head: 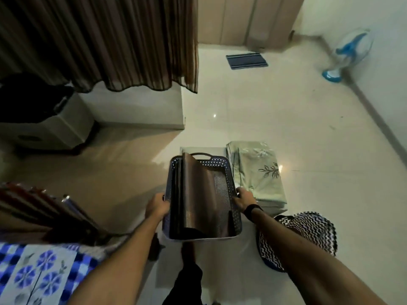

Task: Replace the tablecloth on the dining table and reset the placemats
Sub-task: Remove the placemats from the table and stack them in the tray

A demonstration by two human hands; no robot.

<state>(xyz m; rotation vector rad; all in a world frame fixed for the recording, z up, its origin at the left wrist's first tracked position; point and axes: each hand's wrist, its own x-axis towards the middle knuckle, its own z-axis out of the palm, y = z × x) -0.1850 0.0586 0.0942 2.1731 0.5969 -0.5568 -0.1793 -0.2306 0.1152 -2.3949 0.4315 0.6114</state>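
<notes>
- At eight o'clock, the blue-flowered tablecloth [41, 276] is cut off by the frame's lower-left corner; it lies over the desk, and only this corner of it shows.
- Just above it, at nine o'clock, dark slatted chair backs [37, 208] run off the left edge, too dim to make out well.
- At ten o'clock a black bag [30, 100] sits on a grey box, its shape lost in shadow, beneath a brown striped curtain [99, 40].
- The left hand [156, 207] has a closed grip on the left rim of the basket [236, 216], fingers curled over the edge with their tips hidden inside.
- The basket is held in the air at centre, above the floor; brown placemats [202, 194] stand on edge in it, one curling over, and how many there are I cannot tell.
- The right hand [243, 198] is wrapped shut on the basket's right rim; a dark band circles the wrist.
- Beyond it, at two o'clock from the basket, a folded pale green cloth [257, 172] lies on the floor, its near-left part hidden by the basket and hand.
- At four o'clock a zigzag-patterned cushion [308, 232] is partly covered by the right forearm.
- At one o'clock, far off, a blue fan [350, 51] looks blurred, with a striped mat [246, 60] to its left.
</notes>
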